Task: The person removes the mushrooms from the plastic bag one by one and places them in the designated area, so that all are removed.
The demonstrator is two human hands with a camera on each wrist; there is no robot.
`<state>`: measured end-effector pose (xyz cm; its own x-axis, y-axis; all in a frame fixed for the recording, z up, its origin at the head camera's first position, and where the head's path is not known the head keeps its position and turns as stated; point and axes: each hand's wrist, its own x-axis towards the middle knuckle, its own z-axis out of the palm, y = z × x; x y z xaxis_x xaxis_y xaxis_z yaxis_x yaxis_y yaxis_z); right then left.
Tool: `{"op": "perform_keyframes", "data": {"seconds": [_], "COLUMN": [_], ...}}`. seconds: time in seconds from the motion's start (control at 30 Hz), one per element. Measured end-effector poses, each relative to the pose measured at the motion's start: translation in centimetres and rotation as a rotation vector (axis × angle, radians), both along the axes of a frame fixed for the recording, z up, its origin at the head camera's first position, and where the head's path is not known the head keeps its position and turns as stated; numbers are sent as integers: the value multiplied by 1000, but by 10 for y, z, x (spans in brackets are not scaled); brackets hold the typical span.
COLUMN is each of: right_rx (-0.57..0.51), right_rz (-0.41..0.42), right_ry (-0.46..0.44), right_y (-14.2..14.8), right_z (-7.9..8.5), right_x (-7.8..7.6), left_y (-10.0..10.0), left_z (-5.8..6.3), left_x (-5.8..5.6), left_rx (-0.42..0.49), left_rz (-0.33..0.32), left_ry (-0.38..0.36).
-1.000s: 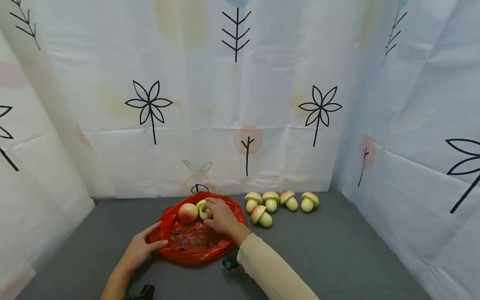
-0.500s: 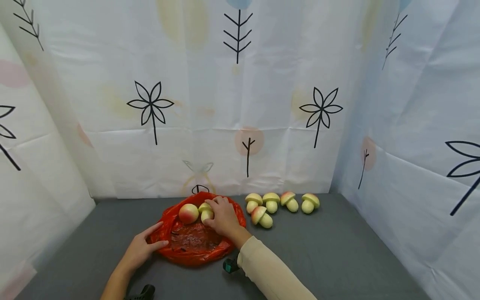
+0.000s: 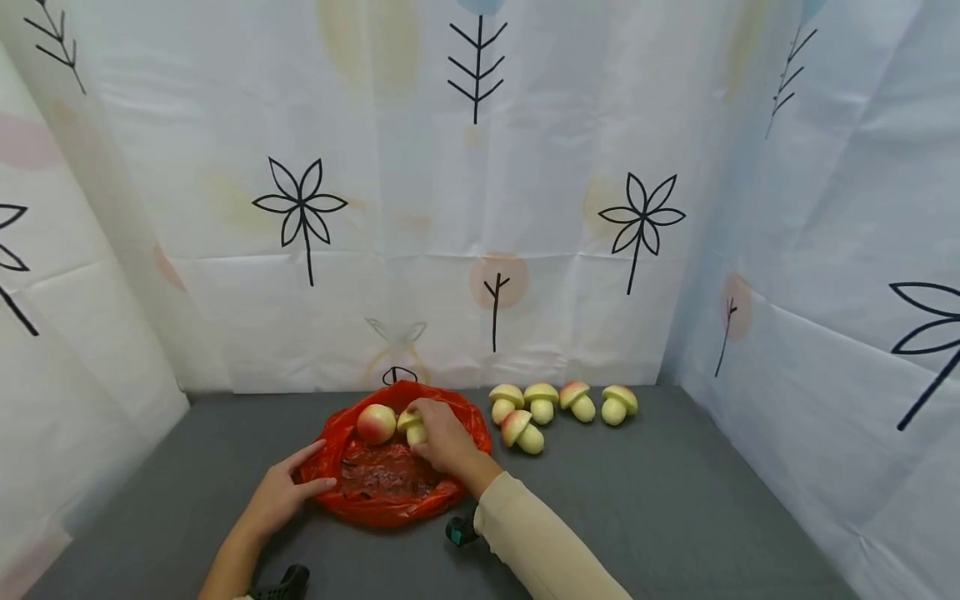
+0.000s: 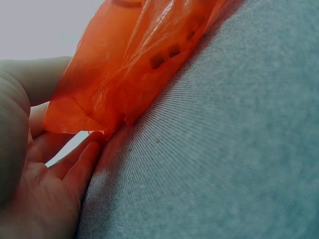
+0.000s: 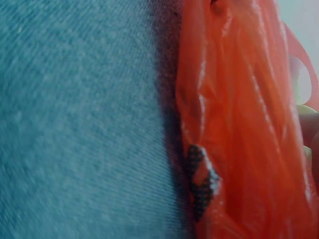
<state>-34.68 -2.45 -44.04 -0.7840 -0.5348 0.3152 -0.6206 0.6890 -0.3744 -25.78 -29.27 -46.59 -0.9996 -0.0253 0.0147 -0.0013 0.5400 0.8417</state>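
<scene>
A red plastic bag (image 3: 390, 504) lies spread on the table with its mouth turned up. My left hand (image 3: 277, 496) is at the bag's left rim, thumb and fingers spread and fairly straight; in the left wrist view the fingers (image 4: 77, 172) touch the red film (image 4: 107, 84). Inside the bag, my right hand (image 3: 448, 435) pinches a mushroom-shaped piece (image 3: 415, 429) with a yellowish cap and pale stem. Beside it sits a round red-and-yellow fruit, like a peach or apple (image 3: 376, 424). In the right wrist view the bag's side (image 5: 239, 124) hides most of this hand.
Several more mushroom-shaped pieces stand right of the bag, some yellowish (image 3: 542, 403), some with reddish caps (image 3: 577, 401); one (image 3: 522, 432) lies nearer the bag. Grey cloth (image 3: 637, 517) covers the table. White printed curtains (image 3: 420, 208) rise at the back and both sides.
My right hand and the mushroom piece have shifted slightly rightward within the bag, leaving a wider gap to the round fruit. My left hand stays at the rim.
</scene>
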Motion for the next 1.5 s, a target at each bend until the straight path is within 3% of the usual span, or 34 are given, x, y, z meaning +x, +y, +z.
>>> {"op": "perform_keyframes", "data": {"seconds": [0.17, 0.4, 0.8, 1.2, 1.5], "right_rx": [76, 74, -91, -100, -107], "right_rz": [-7, -53, -25, -11, 30], "right_ry": [37, -34, -149, -97, -74], "right_y": [2, 4, 15, 30, 48], "right_z": [1, 2, -4, 4, 19], "right_x": [1, 4, 8, 15, 35], "left_y": [0, 1, 1, -1, 0], "left_z": [0, 2, 0, 2, 1], "left_x": [1, 1, 1, -1, -1], "left_rx": [-5, -22, -30, -24, -20], "left_rz": [-2, -5, -1, -9, -7], "left_ry": [-1, -7, -10, -8, -20]}}
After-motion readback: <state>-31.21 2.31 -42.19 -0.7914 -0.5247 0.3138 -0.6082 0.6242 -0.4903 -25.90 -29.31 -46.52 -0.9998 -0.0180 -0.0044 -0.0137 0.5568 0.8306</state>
